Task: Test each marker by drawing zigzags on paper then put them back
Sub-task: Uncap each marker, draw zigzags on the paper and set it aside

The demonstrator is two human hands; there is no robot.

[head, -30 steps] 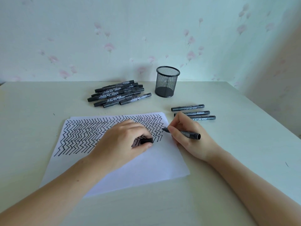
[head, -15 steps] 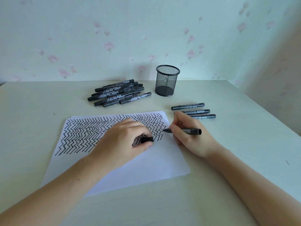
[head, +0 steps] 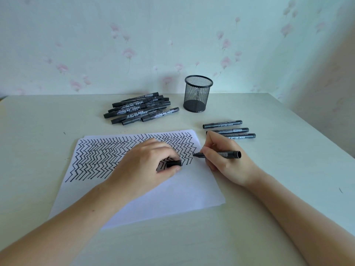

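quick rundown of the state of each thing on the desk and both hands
marker: uncapped, gripped by right hand, tip at the paper's right edge
cap: off, pinched in left hand
paper: flat, upper part covered in zigzags
mesh cup: upright, empty
marker pile: capped, lying left of cup
three markers: capped, lying in a row

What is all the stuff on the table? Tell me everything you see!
marker pile: several, black, far side of table, left of cup
mesh cup: one, black, upright at the back
loose markers: three, black, right of paper
paper: small white stack, top sheet half covered in black zigzags
table: one, pale
marker: one, black, uncapped, tip at paper's right edge
cap: one, black
left hand: holds cap, rests on paper
right hand: holds marker
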